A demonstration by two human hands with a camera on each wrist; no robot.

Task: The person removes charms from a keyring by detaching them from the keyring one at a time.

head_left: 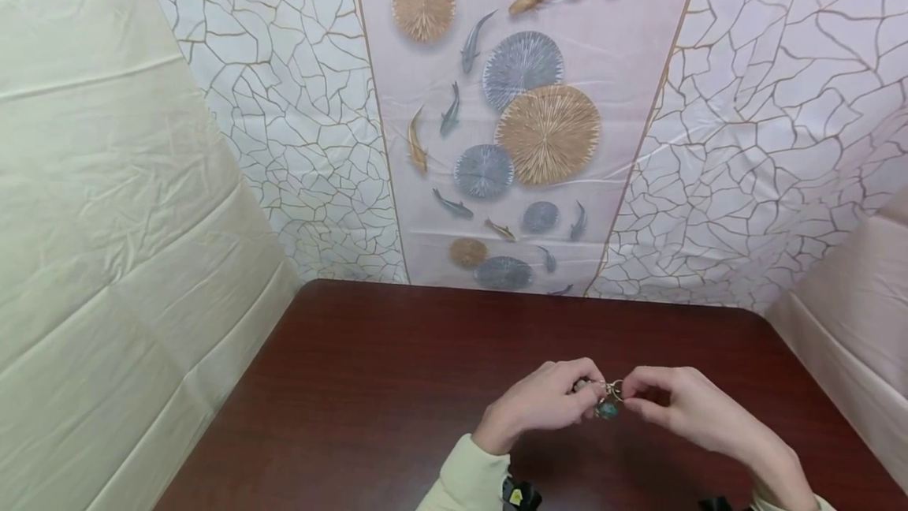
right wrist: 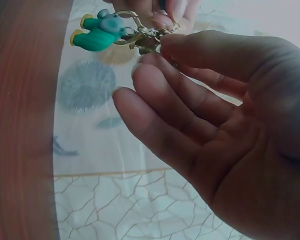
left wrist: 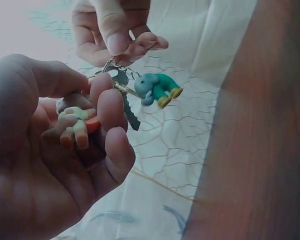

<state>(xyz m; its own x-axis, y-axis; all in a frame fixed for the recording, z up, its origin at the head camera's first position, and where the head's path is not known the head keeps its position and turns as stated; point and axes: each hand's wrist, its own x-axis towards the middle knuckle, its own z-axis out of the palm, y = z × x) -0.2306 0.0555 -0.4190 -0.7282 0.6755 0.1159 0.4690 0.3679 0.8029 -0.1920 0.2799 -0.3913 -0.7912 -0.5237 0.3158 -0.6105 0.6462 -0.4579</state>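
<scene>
Over the table, my left hand (head_left: 546, 399) grips a keychain charm, a small figurine with a pale green and orange body (left wrist: 75, 124), partly hidden by the fingers. My right hand (head_left: 702, 408) faces it, thumb and forefinger pinching the metal key ring (head_left: 617, 389) at its chain (right wrist: 151, 34). From the ring dangles a second charm, a green figurine with a grey head and yellow feet (left wrist: 160, 90). A dark key (left wrist: 131, 116) hangs between the hands in the left wrist view.
Below the hands lies a dark red-brown wooden table (head_left: 355, 385). Behind it hangs a cloth (head_left: 489, 124) printed with fish and round shapes. Plain cream cloth (head_left: 106, 219) covers the left side, with more cloth (head_left: 858, 322) at the right.
</scene>
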